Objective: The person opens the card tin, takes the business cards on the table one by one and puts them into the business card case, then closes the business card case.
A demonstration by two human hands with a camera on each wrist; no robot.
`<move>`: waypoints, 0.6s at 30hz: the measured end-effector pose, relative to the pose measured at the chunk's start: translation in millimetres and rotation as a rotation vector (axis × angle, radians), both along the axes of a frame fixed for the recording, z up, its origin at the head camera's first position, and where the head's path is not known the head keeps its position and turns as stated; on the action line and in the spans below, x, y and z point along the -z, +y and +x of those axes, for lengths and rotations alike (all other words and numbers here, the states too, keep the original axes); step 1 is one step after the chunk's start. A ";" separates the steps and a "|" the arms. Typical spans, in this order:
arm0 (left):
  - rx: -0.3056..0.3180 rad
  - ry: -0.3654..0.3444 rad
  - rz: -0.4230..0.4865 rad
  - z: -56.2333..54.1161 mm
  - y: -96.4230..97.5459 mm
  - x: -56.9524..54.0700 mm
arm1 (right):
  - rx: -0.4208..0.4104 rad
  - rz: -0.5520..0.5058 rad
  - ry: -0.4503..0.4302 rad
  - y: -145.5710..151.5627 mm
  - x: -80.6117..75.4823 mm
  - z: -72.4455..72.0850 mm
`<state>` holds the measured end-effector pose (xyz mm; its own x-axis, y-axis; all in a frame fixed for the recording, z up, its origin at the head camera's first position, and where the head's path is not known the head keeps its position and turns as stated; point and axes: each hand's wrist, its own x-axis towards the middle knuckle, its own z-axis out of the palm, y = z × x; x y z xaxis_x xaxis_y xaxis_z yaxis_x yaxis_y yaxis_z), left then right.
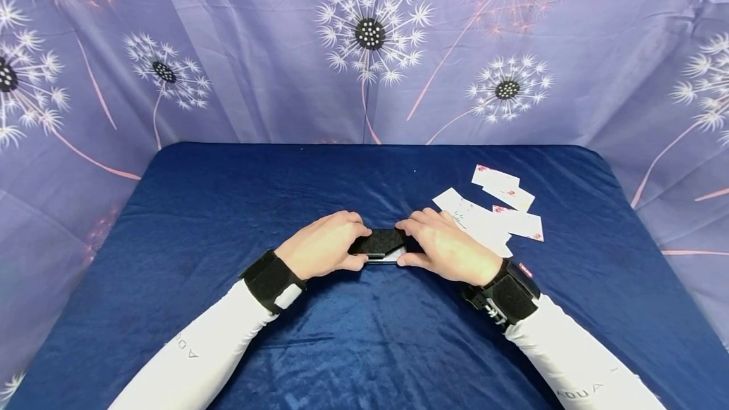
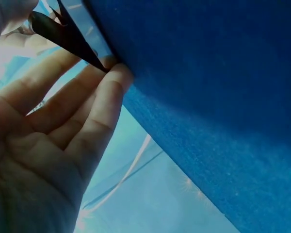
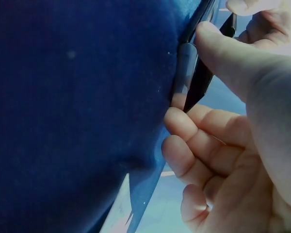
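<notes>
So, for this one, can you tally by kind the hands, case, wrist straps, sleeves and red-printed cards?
Hands: 2
Case: 1
Wrist straps: 2
Sleeves: 2
Red-printed cards: 3
Total: 10
The white pile beside the cards overlaps and is partly hidden, so it is left out.

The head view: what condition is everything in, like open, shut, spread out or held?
Black case: partly open, a shiny pale surface showing under its top.
Left hand: pinches the case's left end.
Right hand: pinches its right end.
Blue cloth: spread out, wrinkled near the person.
White cards: flat on the cloth, several overlapping.
Patterned curtain: hanging, creased.
</notes>
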<state>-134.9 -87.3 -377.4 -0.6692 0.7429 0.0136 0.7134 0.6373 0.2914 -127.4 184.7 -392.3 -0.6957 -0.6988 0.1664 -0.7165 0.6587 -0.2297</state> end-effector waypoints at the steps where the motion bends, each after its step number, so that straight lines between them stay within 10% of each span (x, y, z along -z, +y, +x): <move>1: -0.005 -0.010 0.009 -0.4 -0.8 -0.1 | 0.000 -0.006 -0.002 0.0 -0.1 0.0; 18: -0.076 -0.116 0.262 -9.1 -12.5 -0.6 | 0.038 -0.070 -0.057 3.3 -7.9 5.1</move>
<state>-144.0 -99.7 -376.8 -0.7311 0.6720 0.1181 0.6188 0.5801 0.5297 -122.3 188.1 -384.4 -0.7311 -0.6598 0.1739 -0.6760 0.6658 -0.3158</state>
